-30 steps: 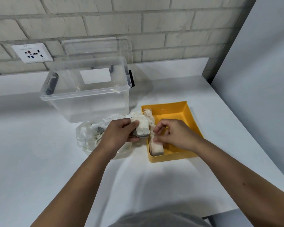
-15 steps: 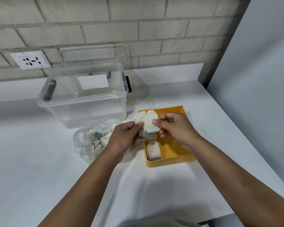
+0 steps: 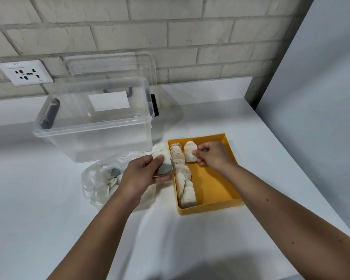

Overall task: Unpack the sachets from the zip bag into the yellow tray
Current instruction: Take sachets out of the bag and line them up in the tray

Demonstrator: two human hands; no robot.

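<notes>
Sachets: right hand (image 3: pixel 212 154) pinches one sachet (image 3: pixel 190 152) over yellow tray (image 3: pixel 214 184); left hand (image 3: pixel 143 174) pinches small stack (image 3: pixel 162 158).

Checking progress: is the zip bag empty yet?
No, the zip bag on the table by the left hand still shows several pale sachets through its clear plastic.

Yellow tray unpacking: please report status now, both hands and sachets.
Left hand holds sachet stack beside zip bag. Right hand holds one sachet over yellow tray. One row laid. Nothing in the way.
</notes>
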